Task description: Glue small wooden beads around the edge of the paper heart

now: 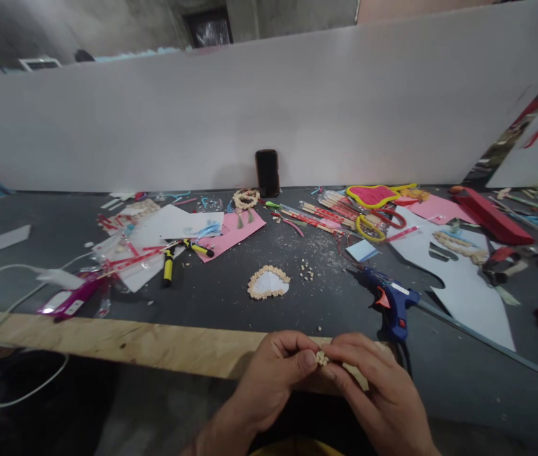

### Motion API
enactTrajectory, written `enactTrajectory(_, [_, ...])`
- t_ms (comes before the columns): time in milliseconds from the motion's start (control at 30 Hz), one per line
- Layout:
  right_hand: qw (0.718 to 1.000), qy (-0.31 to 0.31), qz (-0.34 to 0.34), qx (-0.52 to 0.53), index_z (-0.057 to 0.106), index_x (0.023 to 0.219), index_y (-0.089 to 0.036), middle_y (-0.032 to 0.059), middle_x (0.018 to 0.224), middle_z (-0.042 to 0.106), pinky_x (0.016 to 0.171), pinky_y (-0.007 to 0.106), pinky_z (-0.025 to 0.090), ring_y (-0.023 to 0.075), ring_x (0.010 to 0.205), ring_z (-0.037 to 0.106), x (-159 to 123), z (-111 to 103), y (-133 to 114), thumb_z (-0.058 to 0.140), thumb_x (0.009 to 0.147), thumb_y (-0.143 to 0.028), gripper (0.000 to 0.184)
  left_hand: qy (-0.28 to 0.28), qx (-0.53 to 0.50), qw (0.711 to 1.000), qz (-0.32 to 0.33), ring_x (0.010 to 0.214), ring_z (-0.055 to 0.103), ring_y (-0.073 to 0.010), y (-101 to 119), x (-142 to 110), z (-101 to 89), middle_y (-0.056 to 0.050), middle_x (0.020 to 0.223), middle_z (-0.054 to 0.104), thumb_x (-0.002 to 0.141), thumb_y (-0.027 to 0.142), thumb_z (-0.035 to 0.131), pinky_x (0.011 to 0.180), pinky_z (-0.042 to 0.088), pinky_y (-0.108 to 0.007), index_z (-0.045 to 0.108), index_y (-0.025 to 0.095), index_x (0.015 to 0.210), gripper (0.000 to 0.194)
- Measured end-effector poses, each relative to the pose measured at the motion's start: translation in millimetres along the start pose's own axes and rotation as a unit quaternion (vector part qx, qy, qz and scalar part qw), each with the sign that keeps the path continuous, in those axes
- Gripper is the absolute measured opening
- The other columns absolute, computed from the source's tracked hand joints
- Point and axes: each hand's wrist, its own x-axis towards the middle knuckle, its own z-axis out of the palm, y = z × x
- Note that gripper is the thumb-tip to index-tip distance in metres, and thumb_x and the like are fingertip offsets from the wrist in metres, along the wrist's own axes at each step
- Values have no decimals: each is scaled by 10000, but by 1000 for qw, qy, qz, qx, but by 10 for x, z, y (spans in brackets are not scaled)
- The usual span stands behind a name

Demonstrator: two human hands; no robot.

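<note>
- A lane lies open from the desk's (221, 311) front edge up between the yellow-handled pliers (168, 266) and the bead-edged paper (269, 283).
- Right of that paper, low loose beads (306, 271) lie scattered.
- Nearer the front edge, the blue glue gun (395, 301) blocks the right side; the left hand (271, 377) and right hand (378, 380) fill the space beside it.
- Along the back edge, an upright phone (268, 173) and a partition (202, 120) bar passage.
</note>
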Motion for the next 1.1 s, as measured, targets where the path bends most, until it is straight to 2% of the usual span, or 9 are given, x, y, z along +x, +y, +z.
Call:
enactTrajectory(333, [1000,10,27,10,679,899,-241,-8,756,687,598,170,530,104,673,647,-53,32,-22,571,841,-216,125,24,30,999,16,606,575,-104,-38,0,16,-20,655,667,638,310,814,641,446,-234,693,121,684,229])
enactTrajectory(467, [999,20,36,15,662,907,-242,-7,776,691,611,165,528,103,678,646,-62,31,-23,566,844,-214,118,-3,42,999,20,662,590,-120,-38,-17,-13,-42,713,682,700,330,772,693,446,-251,715,118,774,231])
enactTrajectory(600, [998,34,39,21,654,899,-244,-7,778,694,612,161,526,105,680,648,-60,22,-21,563,846,-217,108,-16,65,997,28,649,566,-103,-32,-21,-46,-36,685,659,762,398,709,673,434,-227,719,104,823,300])
enactTrajectory(700, [999,33,37,19,657,892,-248,-8,776,697,610,165,529,108,680,650,-67,17,-21,572,842,-226,102,-28,50,998,21,671,585,-106,-10,-17,-36,-35,730,678,710,352,764,689,444,-227,722,121,809,255])
enactTrajectory(800, [999,27,40,20,661,886,-248,-1,775,699,611,180,538,121,690,658,-80,27,-24,579,837,-236,96,-15,52,998,14,655,594,-100,8,-21,-15,-24,724,688,643,277,816,673,449,-217,716,130,752,209])
enactTrajectory(900, [999,21,35,22,659,902,-251,-2,782,699,622,182,544,122,702,665,-92,40,-13,587,832,-236,102,7,54,998,5,622,590,-91,5,-27,-11,-12,691,684,627,267,825,649,447,-209,707,133,730,206])
enactTrajectory(1100, [999,25,24,7,677,939,-253,24,831,703,622,200,562,141,730,676,-98,21,32,597,820,-259,143,-8,35,999,-2,631,616,-107,14,-28,-16,-20,687,691,604,243,835,664,473,-225,690,123,683,204])
